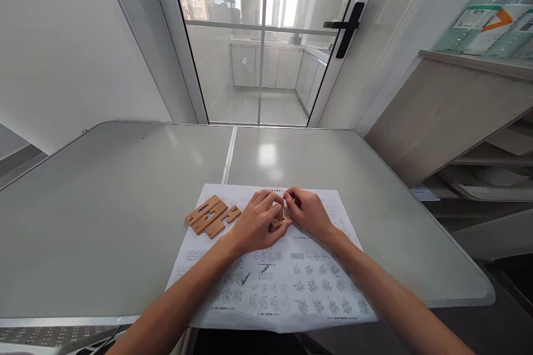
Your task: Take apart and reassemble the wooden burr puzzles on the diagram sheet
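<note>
Forearms cross printed paper, left grip holding a wooden piece.

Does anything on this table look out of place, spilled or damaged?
No clear spill or damage. Two small oddities: the printed sheet seems to run past the near edge of the table, its lower border wavy, and a few dark specks show near the far left; what they are, I can't tell.

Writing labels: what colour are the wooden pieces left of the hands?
The pieces are light brown, with dark markings; head view shows them.
</note>
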Motion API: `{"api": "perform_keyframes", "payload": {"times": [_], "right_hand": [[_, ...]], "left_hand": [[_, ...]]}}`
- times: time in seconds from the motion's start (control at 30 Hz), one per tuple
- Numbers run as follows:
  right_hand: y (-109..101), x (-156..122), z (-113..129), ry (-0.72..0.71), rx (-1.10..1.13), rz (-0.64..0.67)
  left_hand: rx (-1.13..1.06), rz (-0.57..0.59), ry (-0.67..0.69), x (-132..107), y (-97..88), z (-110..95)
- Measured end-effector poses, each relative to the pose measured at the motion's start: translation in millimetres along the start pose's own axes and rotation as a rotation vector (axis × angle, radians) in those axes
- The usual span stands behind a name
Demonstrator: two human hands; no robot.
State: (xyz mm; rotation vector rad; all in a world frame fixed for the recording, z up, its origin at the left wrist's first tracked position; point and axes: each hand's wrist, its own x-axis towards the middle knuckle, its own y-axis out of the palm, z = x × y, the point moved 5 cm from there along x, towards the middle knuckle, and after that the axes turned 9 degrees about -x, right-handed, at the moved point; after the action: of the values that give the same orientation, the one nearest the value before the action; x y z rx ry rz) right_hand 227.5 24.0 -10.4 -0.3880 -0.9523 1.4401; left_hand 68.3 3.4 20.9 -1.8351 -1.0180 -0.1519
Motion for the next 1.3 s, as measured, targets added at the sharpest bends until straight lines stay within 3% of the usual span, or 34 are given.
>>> {"api": "perform_keyframes", "payload": {"times": [0.23, 0.53, 0.93, 1.13, 1.3], "right_hand": [[0.2, 1.4, -2.2, 0.033, 0.058, 0.006], [0.7, 2.9, -7.8, 0.070, 0.125, -0.005], [-0.2, 2.8, -8.0, 0.081, 0.118, -0.013], [0.2, 3.0, -9.0, 0.077, 0.118, -0.008], [-0.3, 2.2, -7.7, 0.084, 0.134, -0.003]], "left_hand": [[0.080, -0.156, -0.034, 1.7, 1.6, -11.8], [0.172, -0.052, -0.096, -0.5, 9.6, -8.9], [0.155, 0.123, -0.002, -4.4, 22.4, -15.4], [0.189, 0.169, 0.056, -6.4, 24.0, -16.7], [0.175, 0.175, 0.029, -5.4, 24.3, -16.0]]}}
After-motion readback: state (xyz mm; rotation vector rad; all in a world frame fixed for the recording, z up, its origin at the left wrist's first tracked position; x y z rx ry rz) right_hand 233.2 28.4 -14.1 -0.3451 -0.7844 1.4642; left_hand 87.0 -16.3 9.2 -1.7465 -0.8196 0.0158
